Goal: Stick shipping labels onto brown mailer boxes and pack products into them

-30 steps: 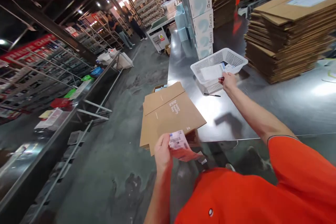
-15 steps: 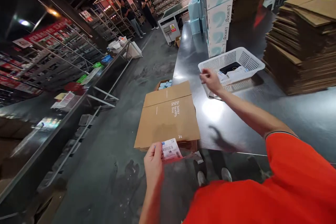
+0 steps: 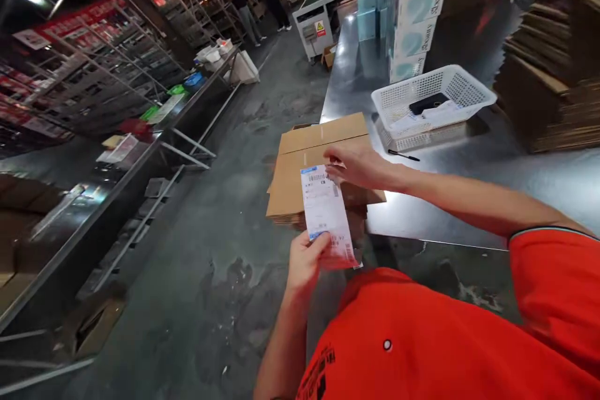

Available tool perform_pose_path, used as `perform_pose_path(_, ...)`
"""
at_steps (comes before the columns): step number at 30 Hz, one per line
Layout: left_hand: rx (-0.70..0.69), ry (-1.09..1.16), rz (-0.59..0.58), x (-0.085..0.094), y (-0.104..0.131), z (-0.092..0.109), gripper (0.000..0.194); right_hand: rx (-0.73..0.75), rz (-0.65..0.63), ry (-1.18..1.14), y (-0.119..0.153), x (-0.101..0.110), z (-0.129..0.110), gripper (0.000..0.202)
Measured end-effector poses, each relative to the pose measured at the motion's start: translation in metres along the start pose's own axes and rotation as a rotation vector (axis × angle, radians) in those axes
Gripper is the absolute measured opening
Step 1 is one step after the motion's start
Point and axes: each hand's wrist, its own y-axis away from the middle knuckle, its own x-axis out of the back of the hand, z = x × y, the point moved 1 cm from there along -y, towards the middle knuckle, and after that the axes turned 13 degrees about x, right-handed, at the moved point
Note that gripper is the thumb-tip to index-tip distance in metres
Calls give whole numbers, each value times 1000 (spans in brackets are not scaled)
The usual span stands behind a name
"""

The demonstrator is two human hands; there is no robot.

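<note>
My left hand is closed on the lower part of a white shipping label, its thumb on the printed face. The label stands tilted up in front of a stack of flat cardboard boxes, with barcodes and blue strips showing. My right hand is at the label's upper right edge, above the cardboard. Its fingers are curled together, and whether they grip the label's edge or something small cannot be made out. Behind that forearm, a black pen lies on the metal table.
A white perforated basket on the table holds a dark item and white papers. Behind it rise printed white-and-teal boxes. Folded cardboard is piled at the right. A long bench runs along the left, and two people stand far back.
My right hand has moved from beside the basket, left and down to the label. My left hand has raised the label, which now faces me more fully. The view has shifted.
</note>
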Motion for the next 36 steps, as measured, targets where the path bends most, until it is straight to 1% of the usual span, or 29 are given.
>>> perform_pose_path(1, -35, -3, 18, 2, -3, 1, 29, 42, -18, 115, 2, -4, -8, 27)
perform_pose_path(2, -59, -15, 25, 2, -6, 2, 28, 104, -74, 206, 5, -9, -20, 29)
perform_pose_path(4, -90, -51, 20, 3, -10, 7, 25, 227, -291, 301, 12, -23, -49, 23)
perform_pose_path(5, -98, -66, 8, 4, -12, 9, 25, 258, -406, 323, 16, -31, -63, 20)
perform_pose_path(7, -101, -92, -33, 7, -15, 10, 25, 267, -565, 348, 20, -47, -85, 19)
perform_pose_path(9, -102, -132, -59, 12, -18, 9, 25, 249, -600, 361, 17, -56, -92, 19)
perform_pose_path(11, -101, -148, -91, 19, -22, 7, 24, 164, -544, 317, 9, -51, -79, 18)
perform_pose_path(12, -93, -128, -119, 24, -24, 5, 24, 66, -466, 267, 4, -42, -66, 21)
perform_pose_path(13, -77, -81, -156, 28, -26, 5, 25, -69, -341, 206, 0, -28, -48, 25)
perform_pose_path(14, -51, -9, -207, 32, -27, 4, 28, -217, -167, 148, -4, -10, -30, 28)
perform_pose_path(15, -16, 76, -275, 34, -27, 5, 32, -357, 41, 105, -5, 9, -12, 31)
perform_pose_path(16, 15, 167, -350, 36, -27, 6, 37, -459, 272, 103, -5, 28, 3, 31)
perform_pose_path(17, 34, 253, -428, 37, -26, 9, 41, -505, 492, 155, -3, 44, 11, 31)
perform_pose_path(18, 41, 328, -506, 36, -25, 12, 44, -499, 649, 237, 1, 55, 13, 29)
perform_pose_path(19, 41, 383, -578, 34, -25, 15, 46, -435, 713, 333, 5, 59, 7, 27)
perform_pose_path(20, 38, 420, -636, 32, -25, 18, 47, -316, 658, 401, 8, 57, -4, 26)
perform_pose_path(21, 42, 444, -670, 30, -25, 20, 48, -167, 498, 423, 12, 48, -19, 25)
perform_pose_path(22, 54, 458, -678, 29, -27, 21, 50, -23, 276, 393, 14, 35, -36, 23)
perform_pose_path(23, 70, 465, -663, 29, -29, 20, 53, 78, 49, 317, 17, 21, -51, 22)
perform_pose_path(24, 84, 468, -632, 29, -31, 18, 57, 104, -120, 223, 20, 8, -63, 21)
perform_pose_path(25, 96, 467, -596, 31, -33, 16, 60, 46, -200, 141, 22, -1, -70, 24)
perform_pose_path(26, 104, 462, -567, 34, -35, 13, 63, -84, -201, 81, 23, -8, -72, 30)
perform_pose_path(27, 110, 453, -553, 36, -36, 11, 66, -245, -158, 22, 24, -11, -68, 37)
perform_pose_path(29, 125, 428, -582, 41, -35, 8, 71, -511, -78, -167, 24, -15, -52, 44)
perform_pose_path(30, 123, 423, -618, 43, -34, 8, 70, -591, -58, -304, 23, -17, -43, 46)
perform_pose_path(32, 87, 430, -680, 46, -30, 11, 64, -646, -3, -582, 19, -20, -27, 43)
perform_pose_path(33, 62, 432, -694, 48, -28, 13, 61, -644, 72, -654, 17, -19, -20, 40)
perform_pose_path(34, 32, 431, -691, 50, -27, 15, 59, -633, 181, -651, 14, -17, -14, 37)
perform_pose_path(36, -19, 424, -649, 57, -24, 17, 56, -597, 387, -505, 7, -10, -4, 31)
